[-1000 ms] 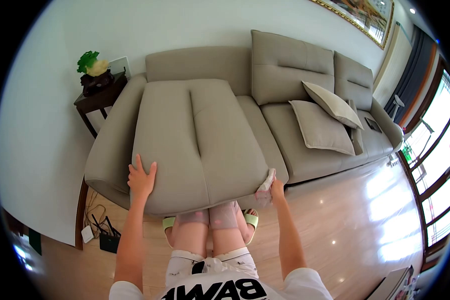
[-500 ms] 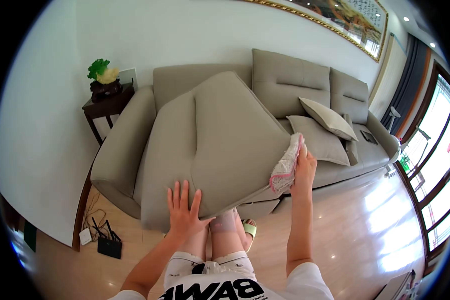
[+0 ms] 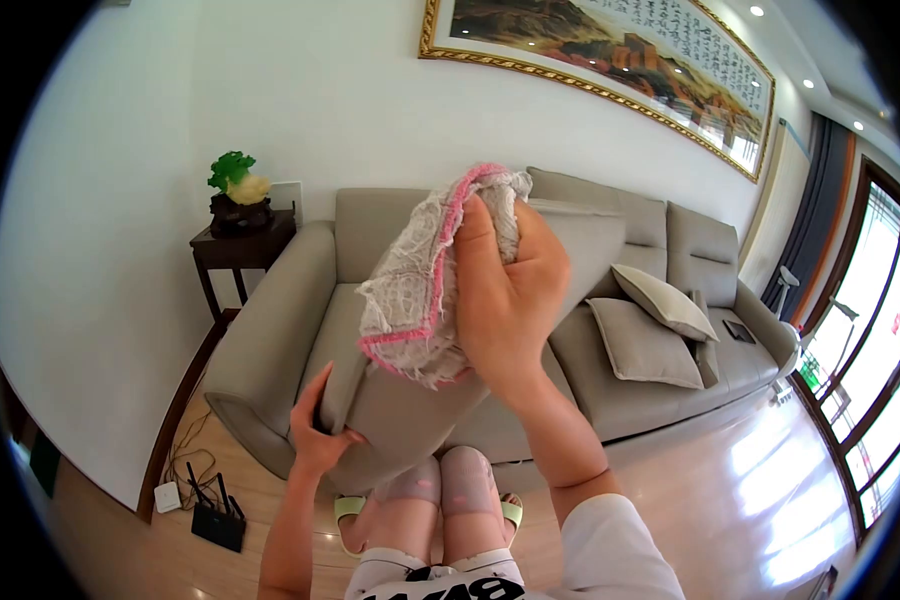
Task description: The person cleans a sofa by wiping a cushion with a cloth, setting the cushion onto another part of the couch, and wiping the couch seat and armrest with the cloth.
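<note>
Sofa along the wall, framed picture above it, loose cushion tilted before the sofa's left part, left grip at its left edge, cloth in the right grip before the cushion, two pillows on the right seat, router on the floor at left.

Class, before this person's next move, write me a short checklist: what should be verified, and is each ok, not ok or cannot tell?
1. Cloth gripped in the right hand: ok, it is bunched in the fingers and raised.
2. Left hand on the large cushion: ok, at its near end; firmness of hold, cannot tell.
3. Clear view of the large cushion: not ok, the cloth and right hand cover much of it.
4. What supports the large cushion's far end: cannot tell, it is largely hidden.
5. Green sandals on the floor: ok, both.
6. Router away from the feet: ok, it stands apart, to the left.
</note>
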`<state>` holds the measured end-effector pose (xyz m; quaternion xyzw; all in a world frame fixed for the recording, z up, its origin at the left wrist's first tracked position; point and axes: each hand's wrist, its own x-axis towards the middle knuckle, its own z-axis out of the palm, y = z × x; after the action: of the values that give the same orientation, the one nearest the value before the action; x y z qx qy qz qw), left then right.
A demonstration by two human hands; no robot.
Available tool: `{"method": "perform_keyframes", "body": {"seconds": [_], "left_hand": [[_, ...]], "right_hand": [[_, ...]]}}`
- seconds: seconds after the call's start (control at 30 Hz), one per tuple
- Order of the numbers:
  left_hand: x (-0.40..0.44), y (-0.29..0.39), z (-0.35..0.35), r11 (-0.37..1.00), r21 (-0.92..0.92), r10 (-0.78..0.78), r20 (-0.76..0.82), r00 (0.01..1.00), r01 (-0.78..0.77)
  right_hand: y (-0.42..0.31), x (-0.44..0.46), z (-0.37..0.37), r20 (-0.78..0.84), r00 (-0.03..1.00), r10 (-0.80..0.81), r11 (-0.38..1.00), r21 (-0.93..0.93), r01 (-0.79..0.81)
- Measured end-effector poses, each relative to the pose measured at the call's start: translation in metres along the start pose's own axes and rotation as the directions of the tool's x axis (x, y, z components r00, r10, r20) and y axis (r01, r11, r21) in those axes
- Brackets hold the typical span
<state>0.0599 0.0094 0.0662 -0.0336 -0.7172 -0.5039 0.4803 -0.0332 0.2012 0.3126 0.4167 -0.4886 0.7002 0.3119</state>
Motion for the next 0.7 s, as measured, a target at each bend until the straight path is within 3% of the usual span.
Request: {"method": "perform_keyframes", "body": {"seconds": [0.1,0.13,0.2,0.4,0.5,0.57,0.63,0.7], "left_hand": [[0.015,-0.023,-0.014,0.993,-0.037,-0.118,-0.119,0.986,0.114],[0.016,-0.035,-0.017,0.999,-0.002,-0.044,-0.13,0.991,0.044],[0.013,-0.072,-0.028,0.994,-0.078,-0.094,-0.184,0.978,0.081],[-0.022,-0.137,-0.056,0.95,-0.092,-0.31,-0.392,0.866,0.298],[-0.011,-0.136,-0.065,0.917,-0.11,-0.392,-0.437,0.81,0.384],[0.005,-0.141,-0.069,0.898,-0.103,-0.424,-0.46,0.78,0.427],[0.021,-0.155,-0.069,0.882,-0.079,-0.437,-0.502,0.746,0.464],[0.031,-0.162,-0.075,0.847,-0.028,-0.459,-0.542,0.704,0.531]], "right_hand": [[0.023,0.008,0.03,0.076,0.967,-0.245,0.966,-0.072,0.25],[0.038,0.006,0.04,0.149,0.93,-0.335,0.908,-0.214,0.361],[0.069,-0.002,0.061,0.292,0.807,-0.514,0.817,-0.119,0.564],[0.134,-0.064,0.134,0.457,0.654,-0.603,0.757,0.068,0.65],[0.178,-0.085,0.135,0.465,0.698,-0.545,0.763,-0.07,0.642],[0.206,-0.094,0.112,0.474,0.814,-0.335,0.863,-0.192,0.467],[0.261,-0.113,0.075,0.43,0.884,-0.184,0.839,-0.4,0.369],[0.332,-0.139,0.027,0.434,0.889,0.144,0.777,-0.607,0.17]]}}
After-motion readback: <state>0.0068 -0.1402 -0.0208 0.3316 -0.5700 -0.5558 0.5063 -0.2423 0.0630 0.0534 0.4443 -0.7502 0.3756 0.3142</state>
